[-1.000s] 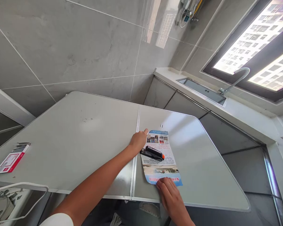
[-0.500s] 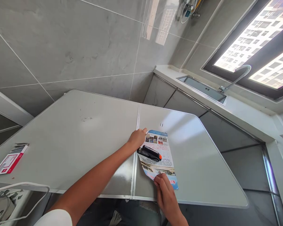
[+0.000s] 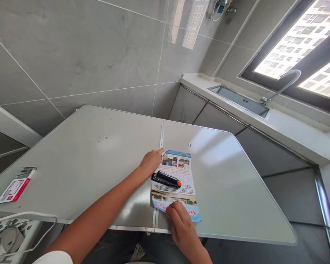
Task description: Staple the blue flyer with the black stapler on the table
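Note:
A printed leaflet (image 3: 181, 172) with photos and blue bands lies on the grey folding table (image 3: 99, 154), over the table's middle seam. A black stapler with an orange tip (image 3: 165, 179) rests across the leaflet. My left hand (image 3: 150, 161) presses on the leaflet's far left corner, its fingers curled with one fingertip out. My right hand (image 3: 180, 223) lies on the leaflet's near edge, fingers flat on the paper.
A red and white card (image 3: 15, 186) sits at the table's far left edge. A white wire rack (image 3: 22, 234) stands below it. Grey tiled wall rises behind the table. To the right runs a counter with a sink (image 3: 239, 101), a tap (image 3: 282, 86) and a window.
The leaflet with the stapler on it has slid leftward across the table seam. Both hands moved left with it, staying on its far corner and near edge.

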Tool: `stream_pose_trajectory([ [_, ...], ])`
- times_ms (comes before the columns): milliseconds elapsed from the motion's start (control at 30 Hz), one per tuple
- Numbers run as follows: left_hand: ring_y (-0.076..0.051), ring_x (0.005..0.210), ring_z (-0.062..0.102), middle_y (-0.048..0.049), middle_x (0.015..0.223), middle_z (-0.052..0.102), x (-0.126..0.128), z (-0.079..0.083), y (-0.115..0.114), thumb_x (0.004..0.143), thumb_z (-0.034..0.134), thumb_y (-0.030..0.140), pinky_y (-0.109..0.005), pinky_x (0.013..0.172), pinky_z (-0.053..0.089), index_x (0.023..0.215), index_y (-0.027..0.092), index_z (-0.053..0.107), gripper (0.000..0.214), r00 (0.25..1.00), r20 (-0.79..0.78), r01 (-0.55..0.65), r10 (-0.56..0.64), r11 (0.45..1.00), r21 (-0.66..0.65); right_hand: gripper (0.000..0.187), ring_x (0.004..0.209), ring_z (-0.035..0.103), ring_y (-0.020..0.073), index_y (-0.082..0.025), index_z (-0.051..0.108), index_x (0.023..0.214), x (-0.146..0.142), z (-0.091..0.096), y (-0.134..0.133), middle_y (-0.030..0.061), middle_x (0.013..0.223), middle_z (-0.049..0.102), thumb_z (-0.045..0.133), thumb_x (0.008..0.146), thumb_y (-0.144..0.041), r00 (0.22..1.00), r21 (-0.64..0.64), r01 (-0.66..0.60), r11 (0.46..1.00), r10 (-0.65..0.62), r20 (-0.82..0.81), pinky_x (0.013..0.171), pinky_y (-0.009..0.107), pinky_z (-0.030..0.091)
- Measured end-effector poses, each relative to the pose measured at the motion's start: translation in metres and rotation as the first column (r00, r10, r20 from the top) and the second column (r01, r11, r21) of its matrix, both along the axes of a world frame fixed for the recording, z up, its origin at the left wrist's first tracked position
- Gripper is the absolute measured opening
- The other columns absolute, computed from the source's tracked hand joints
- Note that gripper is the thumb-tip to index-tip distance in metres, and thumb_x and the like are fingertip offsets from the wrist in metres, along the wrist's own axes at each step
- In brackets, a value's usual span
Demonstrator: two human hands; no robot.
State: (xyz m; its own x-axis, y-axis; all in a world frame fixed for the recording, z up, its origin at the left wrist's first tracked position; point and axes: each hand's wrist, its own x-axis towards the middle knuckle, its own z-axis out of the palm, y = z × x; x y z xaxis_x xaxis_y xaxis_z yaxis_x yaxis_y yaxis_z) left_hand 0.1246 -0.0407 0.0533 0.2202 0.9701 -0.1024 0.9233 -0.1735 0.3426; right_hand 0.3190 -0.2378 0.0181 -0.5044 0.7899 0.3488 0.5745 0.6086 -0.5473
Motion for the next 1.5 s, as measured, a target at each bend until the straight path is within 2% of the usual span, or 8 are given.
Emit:
stream_pose_trajectory([
  [200,-0.025,0.078,0.068,-0.0078,0.086,0.075,-0.067,-0.012,0.003,0.106,0.043,0.038,-0.030,0.066,0.037,0.098,0.025,0.067,0.029,0.992,0.088,-0.094,0.094,0.996,-0.002,0.028,0.082,0.048,0.0227,-0.021,0.053,0.096,-0.070,-0.005,0.001,0.0050,0.093,0.058,0.054,0.080,0.002,0.955,0.064,-0.096,0.993,0.074,0.286,0.074,0.035,0.040],
  [400,-0.021,0.074,0.061,-0.0033,0.076,0.068,-0.140,-0.018,0.013,0.102,0.045,0.041,-0.030,0.067,0.038,0.082,0.023,0.064,0.034,0.987,0.150,-0.056,0.050,0.998,0.039,0.016,0.079,0.050,0.0215,-0.020,0.053,0.095,-0.141,-0.007,0.011,0.0040,0.093,0.057,0.062,0.089,-0.008,0.919,0.123,-0.197,0.973,0.139,0.369,0.068,0.034,0.038],
  [600,-0.024,0.101,0.060,-0.0077,0.103,0.067,-0.206,-0.024,0.027,0.095,0.051,0.034,-0.035,0.091,0.046,0.101,0.020,0.068,0.023,0.974,0.190,0.103,-0.123,0.988,0.112,0.010,0.080,0.054,0.0215,-0.018,0.054,0.096,-0.195,-0.004,0.023,0.0046,0.093,0.058,0.063,0.094,-0.015,0.906,0.132,-0.288,0.948,0.225,0.358,0.069,0.034,0.042],
  [767,-0.023,0.109,0.056,-0.0063,0.112,0.066,-0.224,-0.033,0.022,0.084,0.048,0.011,-0.036,0.099,0.046,0.112,0.019,0.064,0.034,0.942,0.291,0.114,-0.164,0.977,0.182,0.007,0.079,0.055,0.0213,-0.018,0.054,0.099,-0.218,-0.003,0.024,0.0047,0.092,0.059,0.060,0.096,-0.017,0.896,0.121,-0.317,0.941,0.255,0.362,0.068,0.034,0.044],
  [967,-0.025,0.110,0.056,-0.0076,0.116,0.067,-0.219,-0.036,0.020,0.091,0.052,0.020,-0.038,0.101,0.045,0.115,0.019,0.065,0.028,0.933,0.277,0.164,-0.228,0.958,0.236,0.006,0.075,0.054,0.0194,-0.019,0.054,0.100,-0.218,0.001,0.033,0.0027,0.095,0.060,0.059,0.097,-0.020,0.858,0.107,-0.413,0.904,0.347,0.380,0.065,0.034,0.043],
  [1167,-0.023,0.097,0.061,-0.0057,0.100,0.069,-0.221,-0.041,0.022,0.095,0.053,0.027,-0.037,0.092,0.045,0.094,0.020,0.064,0.014,0.952,0.255,0.115,-0.169,0.970,0.216,0.006,0.074,0.056,0.0176,-0.020,0.057,0.096,-0.217,0.005,0.035,0.0009,0.092,0.062,0.062,0.096,-0.022,0.834,0.121,-0.475,0.872,0.402,0.378,0.067,0.033,0.047],
  [1300,-0.024,0.099,0.063,-0.0066,0.102,0.071,-0.221,-0.043,0.023,0.093,0.052,0.027,-0.038,0.094,0.044,0.094,0.020,0.065,0.015,0.950,0.267,0.111,-0.164,0.973,0.202,0.015,0.076,0.058,0.0167,-0.025,0.056,0.089,-0.193,0.020,0.034,-0.0022,0.086,0.065,0.054,0.103,-0.024,0.852,0.166,-0.492,0.854,0.434,0.294,0.069,0.032,0.050],
  [1500,-0.021,0.094,0.064,-0.0047,0.102,0.072,-0.225,-0.038,0.022,0.088,0.055,0.029,-0.035,0.097,0.044,0.096,0.019,0.068,0.017,0.903,0.390,0.131,-0.182,0.979,0.156,0.018,0.070,0.055,0.0207,-0.025,0.060,0.089,-0.090,0.030,0.095,0.0034,0.073,0.060,0.049,0.102,-0.019,0.998,0.215,-0.009,0.976,-0.006,0.067,0.065,0.035,0.043],
])
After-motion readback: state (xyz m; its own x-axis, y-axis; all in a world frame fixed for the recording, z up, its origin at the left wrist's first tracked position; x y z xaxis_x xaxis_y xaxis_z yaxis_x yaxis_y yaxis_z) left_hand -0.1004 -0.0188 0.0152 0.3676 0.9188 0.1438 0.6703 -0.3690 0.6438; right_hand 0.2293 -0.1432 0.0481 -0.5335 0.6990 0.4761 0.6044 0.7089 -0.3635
